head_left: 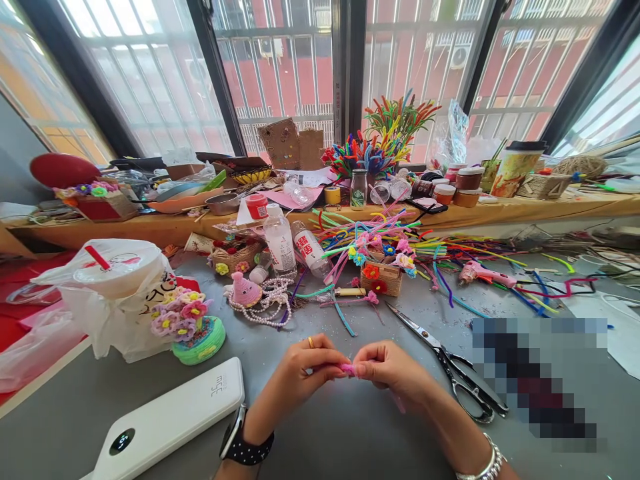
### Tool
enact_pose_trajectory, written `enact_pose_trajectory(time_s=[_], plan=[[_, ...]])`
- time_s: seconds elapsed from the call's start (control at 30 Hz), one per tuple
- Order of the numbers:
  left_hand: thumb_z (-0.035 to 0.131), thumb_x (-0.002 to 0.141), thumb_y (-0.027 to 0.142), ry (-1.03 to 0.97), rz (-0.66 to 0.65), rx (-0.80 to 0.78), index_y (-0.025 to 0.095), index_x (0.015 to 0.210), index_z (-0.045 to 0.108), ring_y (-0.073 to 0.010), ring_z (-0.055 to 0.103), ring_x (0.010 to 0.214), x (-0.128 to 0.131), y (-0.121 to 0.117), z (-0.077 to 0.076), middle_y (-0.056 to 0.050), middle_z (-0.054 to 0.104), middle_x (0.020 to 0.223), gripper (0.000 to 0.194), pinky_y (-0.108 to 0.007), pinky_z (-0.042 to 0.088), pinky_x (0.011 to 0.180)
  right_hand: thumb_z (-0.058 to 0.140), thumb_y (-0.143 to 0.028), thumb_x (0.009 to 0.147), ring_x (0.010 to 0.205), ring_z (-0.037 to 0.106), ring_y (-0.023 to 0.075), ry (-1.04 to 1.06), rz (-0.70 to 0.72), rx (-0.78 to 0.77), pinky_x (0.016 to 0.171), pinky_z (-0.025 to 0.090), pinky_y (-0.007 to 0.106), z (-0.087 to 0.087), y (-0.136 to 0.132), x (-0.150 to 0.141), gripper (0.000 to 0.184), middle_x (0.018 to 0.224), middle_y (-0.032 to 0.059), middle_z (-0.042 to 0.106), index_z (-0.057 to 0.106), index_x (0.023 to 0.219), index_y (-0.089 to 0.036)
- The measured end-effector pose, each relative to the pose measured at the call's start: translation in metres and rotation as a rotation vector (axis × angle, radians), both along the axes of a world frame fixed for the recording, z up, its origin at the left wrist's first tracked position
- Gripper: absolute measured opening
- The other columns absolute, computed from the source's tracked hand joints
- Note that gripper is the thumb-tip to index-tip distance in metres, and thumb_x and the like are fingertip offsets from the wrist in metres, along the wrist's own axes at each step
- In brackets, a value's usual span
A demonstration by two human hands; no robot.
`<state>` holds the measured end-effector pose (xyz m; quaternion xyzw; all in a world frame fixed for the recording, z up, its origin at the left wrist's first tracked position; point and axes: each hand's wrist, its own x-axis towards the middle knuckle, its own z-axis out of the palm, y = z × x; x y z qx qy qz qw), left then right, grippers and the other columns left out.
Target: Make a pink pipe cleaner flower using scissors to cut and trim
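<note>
1. Currently, left hand point(303, 364) and right hand point(387, 365) are pinching a small pink piece point(349, 369) between fingertips, each grip nearly closed.
2. Piece is showing near middle, over the worktop point(345, 440), left of the scissors point(434, 341).
3. Keeping both pinches light and close together is probably helping control.

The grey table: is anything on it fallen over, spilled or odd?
Yes: one plastic bottle slants as if toppled, while the bottle beside it stands upright. Coloured pipe cleaners sprawl untidily towards the right.
</note>
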<state>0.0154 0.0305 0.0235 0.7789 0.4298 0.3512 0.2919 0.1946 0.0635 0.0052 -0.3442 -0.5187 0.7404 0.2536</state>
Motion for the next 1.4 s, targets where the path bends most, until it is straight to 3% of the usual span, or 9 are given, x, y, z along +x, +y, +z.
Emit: enact_pose_trajectory(time_s=[0.17, 0.33, 0.57, 0.7, 0.87, 1.07, 1.2, 1.3, 1.4], plan=[[0.049, 0.078, 0.032, 0.031, 0.045, -0.051, 0.017, 0.081, 0.063, -0.0121, 0.051, 0.063, 0.0, -0.002, -0.001, -0.003, 0.06, 0.072, 0.021, -0.021, 0.04, 0.057, 0.072, -0.032, 0.052, 0.044, 0.03, 0.0042, -0.025, -0.025, 0.036, 0.043, 0.019, 0.018, 0.003, 0.0, -0.001, 0.024, 0.046, -0.007, 0.042, 0.06, 0.059, -0.013], [0.05, 0.076, 0.036, 0.043, 0.116, -0.16, 0.016, 0.071, 0.06, -0.0093, 0.042, 0.052, 0.001, -0.002, -0.001, 0.001, 0.054, 0.058, 0.023, -0.019, 0.033, 0.049, 0.07, -0.039, 0.054, 0.049, 0.043, 0.0074, -0.113, -0.02, 0.207, 0.046, 0.029, 0.019, 0.002, 0.001, -0.003, 0.028, 0.051, -0.004, 0.051, 0.062, 0.062, -0.013], [0.053, 0.071, 0.043, -0.131, 0.092, -0.549, 0.013, 0.065, 0.054, -0.0069, 0.033, 0.046, 0.003, 0.001, 0.001, 0.006, 0.041, 0.05, 0.03, -0.018, 0.023, 0.042, 0.062, -0.034, 0.067, 0.055, 0.048, 0.0106, -0.307, -0.043, 0.613, 0.048, 0.033, 0.019, 0.0, -0.002, -0.003, 0.021, 0.06, 0.0009, 0.059, 0.065, 0.067, -0.013], [0.052, 0.07, 0.047, -0.136, 0.089, -0.626, 0.013, 0.063, 0.053, -0.0067, 0.031, 0.046, 0.001, 0.003, -0.003, 0.007, 0.039, 0.049, 0.035, -0.019, 0.02, 0.041, 0.059, -0.03, 0.072, 0.056, 0.049, 0.0111, -0.419, -0.018, 0.878, 0.05, 0.033, 0.02, 0.005, -0.004, -0.002, 0.015, 0.061, 0.0001, 0.06, 0.065, 0.067, -0.017], [0.054, 0.066, 0.05, -0.182, 0.109, -0.729, 0.013, 0.062, 0.052, -0.0058, 0.029, 0.043, 0.002, 0.006, -0.007, 0.007, 0.039, 0.047, 0.037, -0.02, 0.017, 0.04, 0.058, -0.026, 0.074, 0.059, 0.052, 0.0132, -0.553, -0.04, 1.101, 0.053, 0.034, 0.021, 0.002, -0.005, -0.002, 0.012, 0.06, 0.0002, 0.06, 0.063, 0.067, -0.018], [0.056, 0.067, 0.045, -0.382, 0.122, -0.863, 0.015, 0.058, 0.046, -0.0046, 0.028, 0.041, -0.001, 0.004, -0.005, 0.007, 0.041, 0.048, 0.033, -0.019, 0.018, 0.038, 0.048, -0.027, 0.082, 0.056, 0.052, 0.0137, -0.591, -0.191, 1.33, 0.052, 0.033, 0.023, -0.011, -0.01, -0.009, 0.017, 0.061, 0.0017, 0.061, 0.064, 0.081, -0.019], [0.057, 0.069, 0.04, -0.503, 0.094, -0.91, 0.014, 0.06, 0.05, -0.0041, 0.026, 0.039, -0.003, 0.003, -0.007, 0.007, 0.039, 0.045, 0.029, -0.019, 0.016, 0.038, 0.038, -0.024, 0.087, 0.048, 0.046, 0.0129, -0.599, -0.263, 1.524, 0.046, 0.028, 0.023, -0.013, -0.013, -0.011, 0.028, 0.05, 0.0009, 0.054, 0.065, 0.086, -0.021], [0.053, 0.071, 0.042, -0.438, 0.088, -0.871, 0.012, 0.067, 0.058, -0.0055, 0.032, 0.042, -0.003, 0.003, -0.005, 0.004, 0.046, 0.049, 0.031, -0.02, 0.021, 0.04, 0.036, -0.025, 0.087, 0.047, 0.046, 0.013, -0.556, -0.294, 1.499, 0.046, 0.028, 0.024, -0.01, -0.011, -0.008, 0.031, 0.048, 0.002, 0.054, 0.067, 0.083, -0.019], [0.039, 0.079, 0.046, -0.408, 0.074, -0.736, 0.013, 0.083, 0.063, -0.0113, 0.046, 0.057, -0.007, 0.003, 0.0, -0.002, 0.059, 0.067, 0.04, -0.023, 0.034, 0.053, 0.045, -0.028, 0.083, 0.055, 0.052, 0.0138, -0.421, -0.298, 1.198, 0.052, 0.034, 0.023, -0.004, -0.008, -0.003, 0.024, 0.059, 0.0033, 0.062, 0.067, 0.082, -0.02]])
